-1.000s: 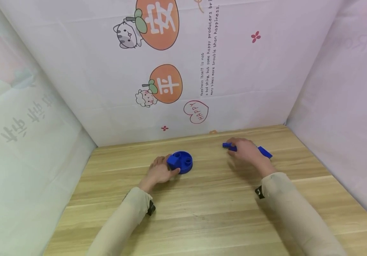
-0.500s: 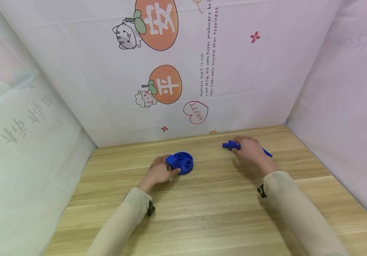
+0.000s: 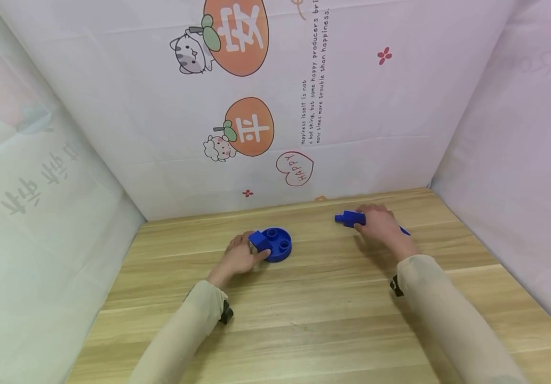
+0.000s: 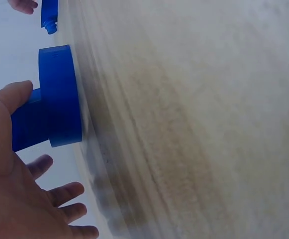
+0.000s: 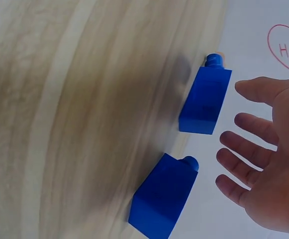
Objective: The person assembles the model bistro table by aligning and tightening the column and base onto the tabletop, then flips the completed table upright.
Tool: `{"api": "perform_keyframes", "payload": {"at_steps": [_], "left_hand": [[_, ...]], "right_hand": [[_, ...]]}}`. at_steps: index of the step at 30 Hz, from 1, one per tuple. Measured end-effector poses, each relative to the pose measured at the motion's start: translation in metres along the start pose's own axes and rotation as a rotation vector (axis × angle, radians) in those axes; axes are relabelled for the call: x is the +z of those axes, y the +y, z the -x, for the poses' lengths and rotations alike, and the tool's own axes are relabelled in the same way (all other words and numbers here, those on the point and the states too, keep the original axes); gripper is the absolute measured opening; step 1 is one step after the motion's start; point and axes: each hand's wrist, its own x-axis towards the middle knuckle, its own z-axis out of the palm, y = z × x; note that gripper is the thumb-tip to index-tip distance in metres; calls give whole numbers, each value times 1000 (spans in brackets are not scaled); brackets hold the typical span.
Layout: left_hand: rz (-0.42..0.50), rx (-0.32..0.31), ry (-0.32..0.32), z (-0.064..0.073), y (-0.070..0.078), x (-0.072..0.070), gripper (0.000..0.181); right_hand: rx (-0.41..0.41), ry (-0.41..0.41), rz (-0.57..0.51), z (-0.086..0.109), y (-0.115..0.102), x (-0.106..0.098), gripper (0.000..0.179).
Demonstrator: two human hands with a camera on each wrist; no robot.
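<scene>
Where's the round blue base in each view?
Head: round blue base at table centre, beside the left hand.
Left wrist: seen edge-on, upper left, against the thumb.
Right wrist: not in it.
Shared landmark: the blue brick near the right hand.

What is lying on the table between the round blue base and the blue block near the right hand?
Nothing: in the head view only bare wooden table separates the round blue base from the blue block.

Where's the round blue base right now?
Head view: the round blue base sits left of centre on the wooden table, at the left hand, which holds a small blue block on it.
</scene>
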Motion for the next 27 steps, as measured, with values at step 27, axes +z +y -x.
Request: {"api": "perform_keyframes", "payload": {"at_steps": [27], "left_hand": [[26, 31, 5, -5, -8, 3, 83]], "right_hand": [[29, -51, 85, -7, 7, 14, 56]]}}
